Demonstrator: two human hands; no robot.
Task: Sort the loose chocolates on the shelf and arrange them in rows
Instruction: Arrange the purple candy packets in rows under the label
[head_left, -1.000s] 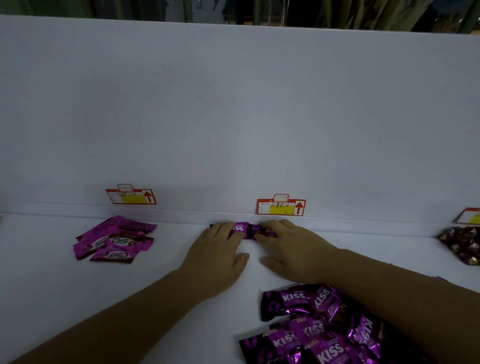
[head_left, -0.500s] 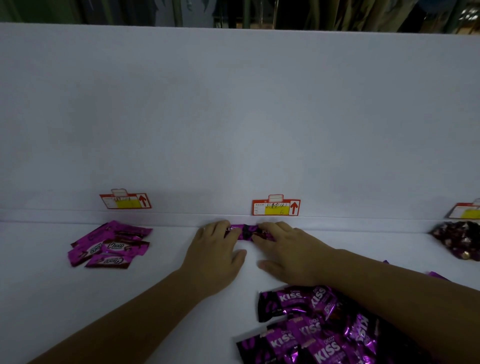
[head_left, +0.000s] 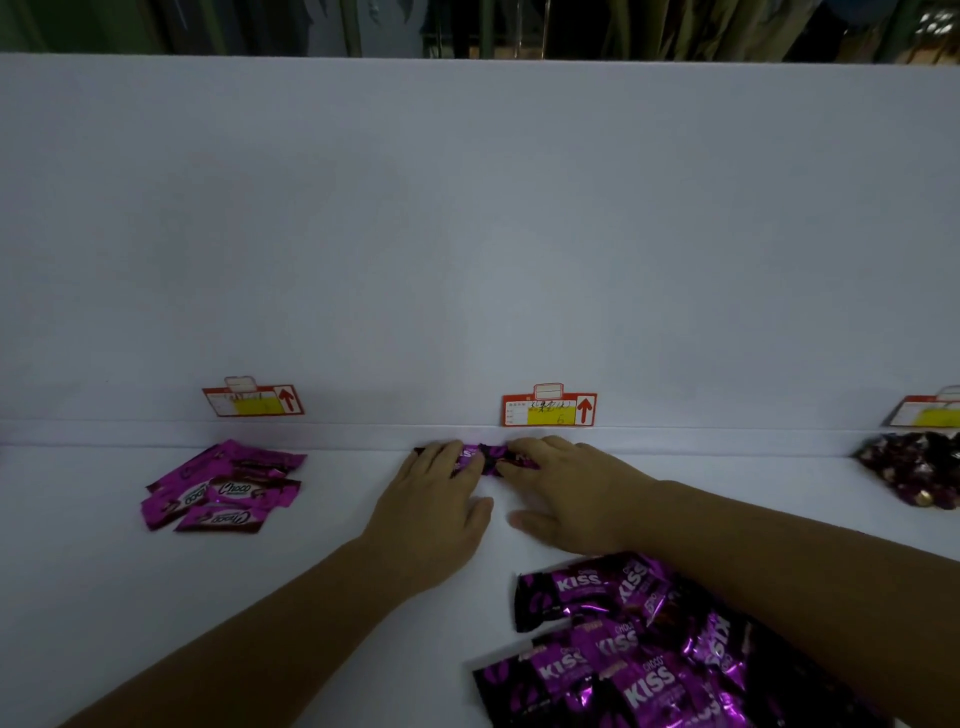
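A purple KISS chocolate (head_left: 485, 457) lies against the back edge of the white shelf (head_left: 332, 597), just under the middle price tag (head_left: 549, 409). My left hand (head_left: 436, 501) rests flat with its fingertips on the chocolate's left end. My right hand (head_left: 569, 491) touches its right end with straight fingers. Both thumbs lie on the shelf, away from the wrapper. A loose pile of purple KISS chocolates (head_left: 618, 649) sits at the front right, partly under my right forearm.
Several pink Choco chocolates (head_left: 223, 491) lie in a heap at the left under a second price tag (head_left: 253, 401). Dark foil-wrapped chocolates (head_left: 914, 473) are heaped at the far right below a third tag (head_left: 930, 413). A tall white back wall (head_left: 467, 234) closes the shelf.
Both hands stay on the KISS chocolate at the back edge; my fingers cover a little more of the wrapper. The view has shifted slightly.
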